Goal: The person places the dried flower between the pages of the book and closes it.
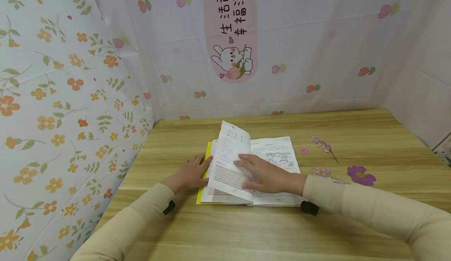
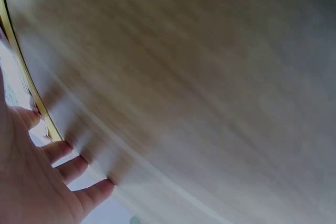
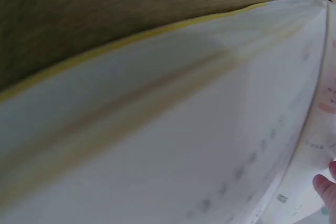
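An open book [image 1: 294, 157] with a yellow cover edge [image 1: 208, 155] lies on the wooden table. One printed leaf [image 1: 229, 147] stands partly raised over the left side, its top corner curling up. My right hand [image 1: 266, 175] reaches across the right-hand page, its extended fingers against the raised leaf. In the right wrist view, its fingertips [image 3: 323, 186] show at the right edge near the paper. By the book's left edge, my left hand [image 1: 190, 173] rests with fingers spread. The left wrist view shows those fingers [image 2: 94, 195] straight, beside the yellow edge [image 2: 23, 66].
To the right of the book lie a purple flower [image 1: 361, 175], a pink flower sprig [image 1: 325, 146], a small pink blossom [image 1: 304, 151] and another pink sprig [image 1: 322, 171] beside the right sleeve [image 1: 352, 200]. Patterned cloth [image 1: 310, 57] hangs behind the wooden table [image 1: 197, 229].
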Demonstrator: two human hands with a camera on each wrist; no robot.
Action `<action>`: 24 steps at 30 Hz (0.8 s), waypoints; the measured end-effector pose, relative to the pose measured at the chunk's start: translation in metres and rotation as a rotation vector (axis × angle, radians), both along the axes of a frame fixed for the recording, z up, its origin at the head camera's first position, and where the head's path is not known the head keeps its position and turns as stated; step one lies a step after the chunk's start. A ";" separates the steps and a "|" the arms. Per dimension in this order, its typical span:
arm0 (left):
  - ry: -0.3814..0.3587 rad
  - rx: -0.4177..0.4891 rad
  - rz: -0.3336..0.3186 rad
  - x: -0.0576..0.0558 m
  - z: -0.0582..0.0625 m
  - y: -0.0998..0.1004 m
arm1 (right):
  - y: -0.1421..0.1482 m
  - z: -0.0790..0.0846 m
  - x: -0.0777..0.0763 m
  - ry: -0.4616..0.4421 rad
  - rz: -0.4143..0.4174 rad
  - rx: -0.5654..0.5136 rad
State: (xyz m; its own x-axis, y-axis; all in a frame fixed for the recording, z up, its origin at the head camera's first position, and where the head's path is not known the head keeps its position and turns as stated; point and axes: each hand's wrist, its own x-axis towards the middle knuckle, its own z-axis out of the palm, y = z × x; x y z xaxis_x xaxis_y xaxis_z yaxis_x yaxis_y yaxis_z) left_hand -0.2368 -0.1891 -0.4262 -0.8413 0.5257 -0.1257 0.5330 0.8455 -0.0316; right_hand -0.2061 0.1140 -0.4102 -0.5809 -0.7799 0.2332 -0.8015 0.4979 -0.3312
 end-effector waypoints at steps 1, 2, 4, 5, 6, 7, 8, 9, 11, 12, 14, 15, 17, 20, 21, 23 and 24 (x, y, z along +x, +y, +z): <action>0.002 -0.001 -0.003 0.000 0.000 -0.001 | -0.001 -0.001 -0.001 0.023 0.025 0.025; 0.002 -0.004 -0.006 -0.001 0.001 -0.001 | -0.001 -0.002 -0.001 0.037 0.046 0.052; 0.007 -0.010 -0.020 -0.002 0.001 -0.003 | -0.002 -0.003 -0.003 0.048 0.084 0.100; 0.004 -0.001 -0.027 -0.002 0.002 -0.004 | -0.002 -0.004 -0.003 0.050 0.099 0.124; -0.002 0.010 -0.035 -0.002 0.003 -0.005 | -0.001 -0.005 -0.004 0.047 0.107 0.144; -0.009 0.014 -0.040 -0.002 0.003 -0.006 | -0.001 -0.005 -0.004 0.048 0.115 0.159; -0.023 0.026 -0.041 -0.002 0.004 -0.007 | -0.001 -0.006 -0.005 0.047 0.120 0.173; -0.037 0.039 -0.037 -0.003 0.005 -0.008 | -0.002 -0.006 -0.005 0.050 0.125 0.185; -0.066 0.079 -0.028 -0.003 0.006 -0.009 | -0.002 -0.007 -0.006 0.055 0.132 0.198; -0.076 0.087 -0.019 -0.003 0.007 -0.010 | -0.003 -0.007 -0.006 0.057 0.134 0.205; -0.092 0.125 -0.003 -0.004 0.008 -0.010 | -0.004 -0.008 -0.007 0.060 0.141 0.222; -0.094 0.149 0.000 -0.004 0.008 -0.009 | -0.005 -0.008 -0.007 0.062 0.142 0.234; -0.094 0.186 0.010 -0.005 0.009 -0.008 | -0.007 -0.008 -0.008 0.064 0.141 0.259; -0.076 0.227 0.033 -0.007 0.009 -0.004 | -0.011 -0.008 -0.008 0.071 0.142 0.300; -0.069 0.234 0.042 -0.007 0.009 -0.002 | -0.013 -0.007 -0.008 0.071 0.142 0.311; -0.049 0.223 0.063 -0.008 0.007 0.000 | -0.016 -0.006 -0.008 0.078 0.149 0.322; -0.041 0.209 0.070 -0.008 0.006 0.000 | -0.017 -0.006 -0.008 0.076 0.150 0.330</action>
